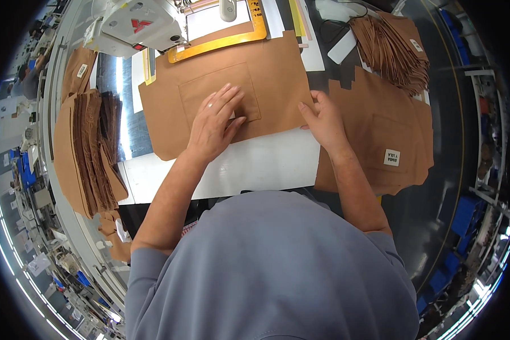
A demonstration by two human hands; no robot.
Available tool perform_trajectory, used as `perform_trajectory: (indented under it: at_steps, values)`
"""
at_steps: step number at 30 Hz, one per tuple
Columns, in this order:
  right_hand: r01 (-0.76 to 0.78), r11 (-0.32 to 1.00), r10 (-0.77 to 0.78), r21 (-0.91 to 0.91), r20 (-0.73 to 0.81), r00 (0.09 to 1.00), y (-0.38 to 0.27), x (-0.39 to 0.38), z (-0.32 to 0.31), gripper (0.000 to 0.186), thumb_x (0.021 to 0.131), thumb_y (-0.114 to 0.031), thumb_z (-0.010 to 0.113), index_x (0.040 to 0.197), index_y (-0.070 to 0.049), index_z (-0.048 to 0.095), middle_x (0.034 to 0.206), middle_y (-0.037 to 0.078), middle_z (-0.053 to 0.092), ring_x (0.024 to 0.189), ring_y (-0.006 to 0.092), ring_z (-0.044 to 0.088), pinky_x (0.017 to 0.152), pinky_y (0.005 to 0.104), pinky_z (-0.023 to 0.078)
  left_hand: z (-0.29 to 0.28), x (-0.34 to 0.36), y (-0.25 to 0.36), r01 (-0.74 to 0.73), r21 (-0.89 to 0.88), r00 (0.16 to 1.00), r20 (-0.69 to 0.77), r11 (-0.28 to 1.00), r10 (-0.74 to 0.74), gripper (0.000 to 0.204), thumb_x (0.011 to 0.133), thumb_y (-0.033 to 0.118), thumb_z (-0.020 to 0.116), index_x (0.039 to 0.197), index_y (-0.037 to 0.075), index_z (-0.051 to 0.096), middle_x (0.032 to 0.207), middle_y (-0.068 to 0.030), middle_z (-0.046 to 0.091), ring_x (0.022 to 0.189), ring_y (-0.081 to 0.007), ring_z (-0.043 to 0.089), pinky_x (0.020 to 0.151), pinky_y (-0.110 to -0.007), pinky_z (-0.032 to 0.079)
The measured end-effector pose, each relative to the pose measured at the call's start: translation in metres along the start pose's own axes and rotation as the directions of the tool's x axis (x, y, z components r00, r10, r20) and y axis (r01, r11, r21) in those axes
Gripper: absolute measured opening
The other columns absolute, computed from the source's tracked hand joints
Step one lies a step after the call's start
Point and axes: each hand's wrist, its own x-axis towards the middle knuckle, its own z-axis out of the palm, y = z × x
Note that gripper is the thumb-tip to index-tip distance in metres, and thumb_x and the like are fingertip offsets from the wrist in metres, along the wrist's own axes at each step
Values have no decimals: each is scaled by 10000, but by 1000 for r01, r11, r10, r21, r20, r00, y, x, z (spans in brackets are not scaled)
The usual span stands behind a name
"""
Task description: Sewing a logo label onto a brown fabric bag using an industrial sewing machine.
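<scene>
A brown fabric panel [164,113] lies in front of me on the white work surface, with a square pocket [209,88] outlined by stitching. My left hand [212,124] rests on the pocket, its fingers stretched out and a ring on one of them. A small bit of white shows between its thumb and fingers, mostly hidden. At the panel's right edge, my right hand [326,122] pinches the fabric between thumb and fingers. The panel's far edge meets a yellow frame [226,44] beneath the head of a white sewing machine [139,25].
Stacked brown pieces [85,153] stand on the left. Right of the panel lies another brown panel [374,124] with a white label [391,157]. Beyond it sit a fanned stack of brown pieces [388,51] and a white phone-like slab [342,47] near a dark cable.
</scene>
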Motion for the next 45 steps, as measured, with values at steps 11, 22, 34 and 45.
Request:
perform_trajectory:
  at_steps: [11, 22, 34, 45]
  values:
    - [-50, 999, 48, 4, 209, 977, 4, 14, -19, 325, 1020, -110, 603, 1277, 81, 548, 797, 70, 675, 693, 84, 626, 611, 304, 624, 34, 27, -14, 275, 316, 951, 49, 908, -306, 995, 888, 691, 613, 1633, 116, 292, 1687, -81, 313, 1571, -267, 255, 1255, -598, 89]
    - [-61, 996, 74, -72, 188, 979, -6, 18, -22, 402, 979, -117, 686, 1315, 43, 533, 837, 95, 666, 718, 140, 639, 579, 324, 547, 24, 40, -16, 210, 177, 977, -71, 962, -200, 613, 885, 403, 767, 1382, 86, 600, 1494, -75, 553, 1439, -275, 472, 1196, -546, 250]
    - [487, 645, -470, -589, 197, 861, -23, 67, 49, 231, 852, -273, 814, 924, -96, 684, 900, 69, 649, 842, 264, 645, 779, 424, 476, 4, -14, -45, 286, 185, 950, -182, 940, -253, 514, 931, 321, 742, 1339, 35, 621, 1459, -145, 584, 1397, -314, 512, 1164, -467, 329]
    - [484, 674, -500, -558, 137, 855, -18, 68, 56, 151, 868, -159, 771, 808, -118, 639, 800, 15, 645, 760, 252, 634, 735, 423, 441, 1, -50, -62, 357, 191, 933, -123, 915, -338, 594, 991, 379, 648, 1493, 100, 499, 1593, -100, 457, 1499, -298, 394, 1228, -497, 252]
